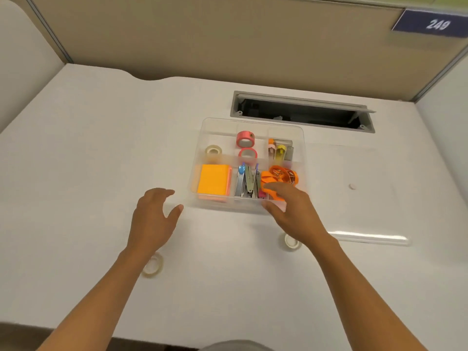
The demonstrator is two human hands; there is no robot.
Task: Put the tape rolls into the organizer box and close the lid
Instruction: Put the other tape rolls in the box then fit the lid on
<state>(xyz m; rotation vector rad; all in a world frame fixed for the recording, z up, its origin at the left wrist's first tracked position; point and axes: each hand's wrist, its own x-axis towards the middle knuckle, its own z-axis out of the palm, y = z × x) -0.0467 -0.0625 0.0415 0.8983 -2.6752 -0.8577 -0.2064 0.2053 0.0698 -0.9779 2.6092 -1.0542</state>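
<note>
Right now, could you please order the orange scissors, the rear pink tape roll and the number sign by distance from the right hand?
1. Orange scissors, by the right hand fingertips, front right compartment.
2. Rear pink tape roll, back middle compartment.
3. Number sign, far partition, upper right.

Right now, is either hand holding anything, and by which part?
Left hand holds nothing. Right hand straddles the near right rim of the organizer box, thumb outside, fingers inside; whether that is a grip cannot be told.
</note>
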